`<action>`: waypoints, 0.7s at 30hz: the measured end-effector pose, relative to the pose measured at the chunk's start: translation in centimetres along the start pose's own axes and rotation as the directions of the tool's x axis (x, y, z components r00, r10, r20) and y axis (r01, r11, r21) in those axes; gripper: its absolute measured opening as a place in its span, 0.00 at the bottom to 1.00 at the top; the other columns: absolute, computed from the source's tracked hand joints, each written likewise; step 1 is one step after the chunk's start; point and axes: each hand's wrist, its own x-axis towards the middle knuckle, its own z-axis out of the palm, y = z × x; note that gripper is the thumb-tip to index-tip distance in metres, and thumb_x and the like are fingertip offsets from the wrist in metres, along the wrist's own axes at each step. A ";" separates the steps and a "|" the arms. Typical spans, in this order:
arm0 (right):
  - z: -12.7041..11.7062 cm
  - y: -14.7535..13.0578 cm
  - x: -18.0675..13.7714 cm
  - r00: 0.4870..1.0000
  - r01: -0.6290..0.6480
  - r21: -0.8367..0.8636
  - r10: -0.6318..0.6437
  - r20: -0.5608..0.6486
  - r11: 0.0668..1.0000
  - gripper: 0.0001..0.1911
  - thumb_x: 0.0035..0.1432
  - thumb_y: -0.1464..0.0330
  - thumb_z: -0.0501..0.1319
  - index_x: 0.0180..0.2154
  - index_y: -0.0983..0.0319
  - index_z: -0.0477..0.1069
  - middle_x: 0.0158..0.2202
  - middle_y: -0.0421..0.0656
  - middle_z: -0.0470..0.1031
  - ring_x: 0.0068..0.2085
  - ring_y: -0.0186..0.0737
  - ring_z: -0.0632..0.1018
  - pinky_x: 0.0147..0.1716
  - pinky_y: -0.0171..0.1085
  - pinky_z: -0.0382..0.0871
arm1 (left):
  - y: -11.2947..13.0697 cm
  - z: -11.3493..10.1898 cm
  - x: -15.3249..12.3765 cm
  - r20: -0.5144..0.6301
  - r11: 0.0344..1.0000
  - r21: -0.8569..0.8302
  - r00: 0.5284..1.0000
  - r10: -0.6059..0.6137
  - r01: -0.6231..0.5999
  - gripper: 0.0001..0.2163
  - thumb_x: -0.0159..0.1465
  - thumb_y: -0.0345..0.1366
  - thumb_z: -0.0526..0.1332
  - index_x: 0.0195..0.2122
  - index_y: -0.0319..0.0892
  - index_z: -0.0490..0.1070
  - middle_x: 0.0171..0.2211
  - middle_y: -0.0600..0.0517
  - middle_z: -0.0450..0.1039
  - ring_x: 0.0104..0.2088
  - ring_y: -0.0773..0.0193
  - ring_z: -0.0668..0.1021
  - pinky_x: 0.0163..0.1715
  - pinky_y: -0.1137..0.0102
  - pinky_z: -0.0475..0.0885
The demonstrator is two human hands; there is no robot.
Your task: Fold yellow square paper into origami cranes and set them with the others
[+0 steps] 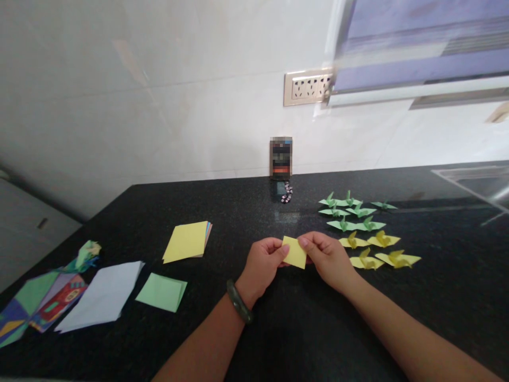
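Observation:
A small yellow square of folded paper (295, 253) is held up between my two hands, just above the dark counter. My left hand (265, 265) pinches its left edge between thumb and fingers. At the upper right corner, the thumb and fingers of my right hand (329, 260) close on the same paper. The fingertips behind it are mostly hidden. Right beside my right hand stand several yellow paper cranes (382, 240). Behind those are several green paper cranes (360, 210).
On the black countertop (222, 339), a stack of coloured paper (186, 241) lies left, with folded green paper (162, 292) nearer. White sheets (103, 294) and a colourful packet (59, 300) lie farther left. A phone (281, 158) with a beaded strap (287, 192) leans against the wall.

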 end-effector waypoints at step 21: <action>-0.1 -0.2 0.3 0.995 -0.088 0.221 0.094 -0.020 0.971 0.15 0.51 0.57 0.60 0.27 0.63 0.66 0.18 0.37 0.67 0.21 0.31 0.67 0.22 0.31 0.61 | 0.4 -0.3 -0.3 -0.036 0.982 0.179 0.997 0.064 -0.057 0.11 0.52 0.42 0.63 0.23 0.37 0.71 0.20 0.53 0.72 0.22 0.69 0.71 0.25 0.74 0.66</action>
